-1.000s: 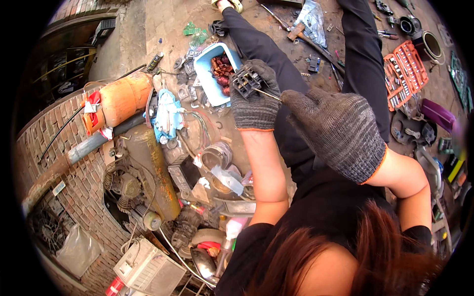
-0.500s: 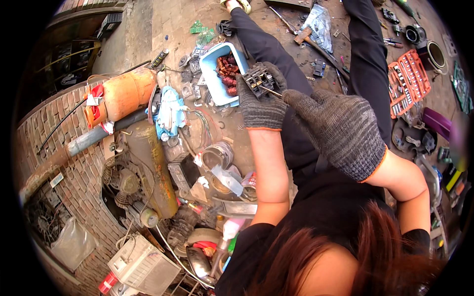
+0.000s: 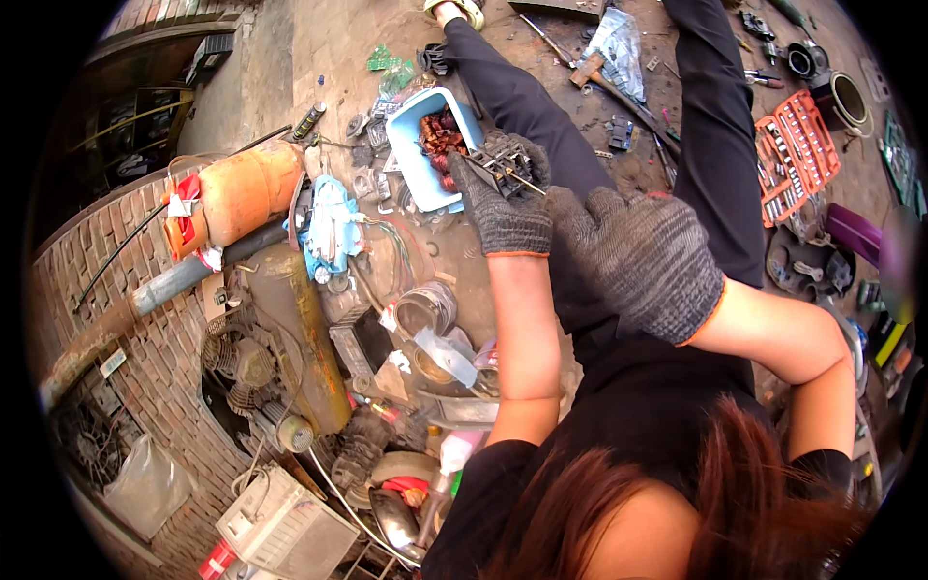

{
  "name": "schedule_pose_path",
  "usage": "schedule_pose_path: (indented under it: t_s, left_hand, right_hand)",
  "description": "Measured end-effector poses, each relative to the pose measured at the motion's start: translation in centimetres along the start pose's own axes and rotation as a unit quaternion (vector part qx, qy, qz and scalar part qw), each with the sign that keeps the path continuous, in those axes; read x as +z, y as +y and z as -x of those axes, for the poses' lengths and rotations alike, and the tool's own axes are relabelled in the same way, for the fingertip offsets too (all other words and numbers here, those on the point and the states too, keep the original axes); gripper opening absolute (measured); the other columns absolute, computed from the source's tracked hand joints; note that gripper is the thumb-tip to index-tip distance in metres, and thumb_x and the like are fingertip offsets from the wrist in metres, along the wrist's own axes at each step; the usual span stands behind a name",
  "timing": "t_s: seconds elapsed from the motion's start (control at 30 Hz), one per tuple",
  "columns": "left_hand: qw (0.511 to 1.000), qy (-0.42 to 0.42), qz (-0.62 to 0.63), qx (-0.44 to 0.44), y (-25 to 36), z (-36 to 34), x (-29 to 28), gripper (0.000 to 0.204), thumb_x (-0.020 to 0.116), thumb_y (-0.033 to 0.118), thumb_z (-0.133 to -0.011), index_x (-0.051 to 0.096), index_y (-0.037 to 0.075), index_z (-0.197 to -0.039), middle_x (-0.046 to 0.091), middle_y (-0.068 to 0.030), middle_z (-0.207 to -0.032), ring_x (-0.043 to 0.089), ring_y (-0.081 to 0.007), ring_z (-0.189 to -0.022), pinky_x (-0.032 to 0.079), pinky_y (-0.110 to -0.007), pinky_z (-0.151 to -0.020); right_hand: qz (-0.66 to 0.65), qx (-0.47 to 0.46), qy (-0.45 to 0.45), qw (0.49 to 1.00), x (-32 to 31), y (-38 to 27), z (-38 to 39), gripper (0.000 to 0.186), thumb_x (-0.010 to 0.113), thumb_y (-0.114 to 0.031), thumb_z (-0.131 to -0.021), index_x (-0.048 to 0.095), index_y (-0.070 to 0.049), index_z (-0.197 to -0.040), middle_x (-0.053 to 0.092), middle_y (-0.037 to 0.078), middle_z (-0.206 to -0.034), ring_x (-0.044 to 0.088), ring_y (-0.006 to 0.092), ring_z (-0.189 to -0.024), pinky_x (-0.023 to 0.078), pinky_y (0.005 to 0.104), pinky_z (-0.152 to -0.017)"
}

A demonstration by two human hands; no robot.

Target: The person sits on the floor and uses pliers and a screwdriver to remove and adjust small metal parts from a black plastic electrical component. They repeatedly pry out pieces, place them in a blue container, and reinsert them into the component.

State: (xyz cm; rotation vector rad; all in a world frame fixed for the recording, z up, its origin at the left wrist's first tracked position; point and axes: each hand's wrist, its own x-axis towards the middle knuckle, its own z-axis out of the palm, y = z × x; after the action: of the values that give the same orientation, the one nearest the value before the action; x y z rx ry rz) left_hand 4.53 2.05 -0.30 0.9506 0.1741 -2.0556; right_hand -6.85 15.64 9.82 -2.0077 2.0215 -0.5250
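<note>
My left hand [image 3: 514,222], in a grey knit glove, is closed around a small black electrical part [image 3: 501,172] with metal contacts, possibly a contactor or switch. My gloved right hand [image 3: 643,259] grips a screwdriver; only its thin metal shaft [image 3: 528,184] shows, its handle hidden in the fist. The shaft reaches into the part, though the exact spot its tip touches is too small to make out. Just beyond my left hand, a light blue plastic bin [image 3: 411,172] holds reddish copper windings [image 3: 442,135].
A hammer [image 3: 592,70] and a clear plastic bag [image 3: 619,43] lie between my outstretched legs. To the right is an orange socket set [image 3: 797,155]. An orange gas cylinder [image 3: 253,188], a blue cloth [image 3: 333,222] and metal scrap crowd the left.
My right hand has shifted left, toward my left hand, with the screwdriver. The black part has tilted and moved slightly left and down in my left hand.
</note>
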Motion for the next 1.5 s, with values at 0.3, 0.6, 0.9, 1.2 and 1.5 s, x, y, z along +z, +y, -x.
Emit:
schedule_pose_path:
  t_s: [0.3, 0.6, 0.9, 1.2, 1.5]
  left_hand:
    - [0.994, -0.019, -0.043, 0.097, 1.2, -1.2, -0.9, 0.044, 0.042, 0.051, -0.093, 0.057, 0.011, -0.099, 0.059, -0.0011, -0.078, 0.059, -0.0206, -0.068, 0.054, -0.036, -0.063]
    - [0.994, 0.006, -0.023, 0.103, 1.8, -2.6, -0.9, 0.047, 0.039, 0.054, -0.094, 0.054, 0.010, -0.097, 0.057, -0.0045, -0.081, 0.057, -0.0200, -0.070, 0.052, -0.034, -0.061]
    - [0.988, 0.023, -0.152, 0.031, -0.5, -0.2, -1.0, 0.045, 0.038, 0.053, -0.096, 0.052, 0.011, -0.091, 0.053, -0.0036, -0.078, 0.054, -0.0184, -0.070, 0.050, -0.033, -0.061]
    - [0.997, -0.077, -0.017, 0.015, 0.6, -3.9, -2.8, 0.049, 0.036, 0.055, -0.094, 0.053, 0.010, -0.091, 0.055, -0.0055, -0.085, 0.054, -0.0195, -0.079, 0.048, -0.034, -0.071]
    - [0.992, 0.039, -0.113, 0.041, -1.8, -2.4, -2.5, 0.039, 0.034, 0.048, -0.098, 0.050, 0.013, -0.090, 0.051, -0.0035, -0.079, 0.052, -0.0189, -0.070, 0.048, -0.035, -0.065]
  right_hand:
    - [-0.069, 0.002, 0.079, 0.995, 3.9, 0.8, -0.3, 0.031, 0.054, -0.015, -0.082, 0.058, -0.008, -0.111, 0.059, 0.011, -0.078, 0.061, 0.0270, -0.065, 0.048, 0.0400, -0.054]
    - [-0.167, 0.024, 0.016, 0.985, 2.5, 2.4, -4.1, 0.026, 0.061, -0.021, -0.082, 0.064, -0.010, -0.105, 0.063, 0.015, -0.076, 0.063, 0.0328, -0.070, 0.050, 0.0419, -0.063]
    - [-0.128, -0.051, -0.156, 0.978, -2.0, 7.0, -9.7, 0.023, 0.067, -0.022, -0.076, 0.072, -0.003, -0.087, 0.068, 0.016, -0.083, 0.066, 0.0303, -0.076, 0.052, 0.0367, -0.075]
    - [-0.054, -0.005, -0.006, 0.999, 2.8, 1.6, -3.5, 0.024, 0.052, -0.019, -0.085, 0.060, -0.012, -0.106, 0.064, 0.015, -0.073, 0.066, 0.0290, -0.073, 0.052, 0.0423, -0.056]
    - [-0.226, 0.046, -0.121, 0.966, 1.0, 6.3, -6.2, 0.023, 0.065, -0.022, -0.078, 0.071, -0.005, -0.092, 0.067, 0.018, -0.087, 0.065, 0.0322, -0.082, 0.051, 0.0389, -0.078]
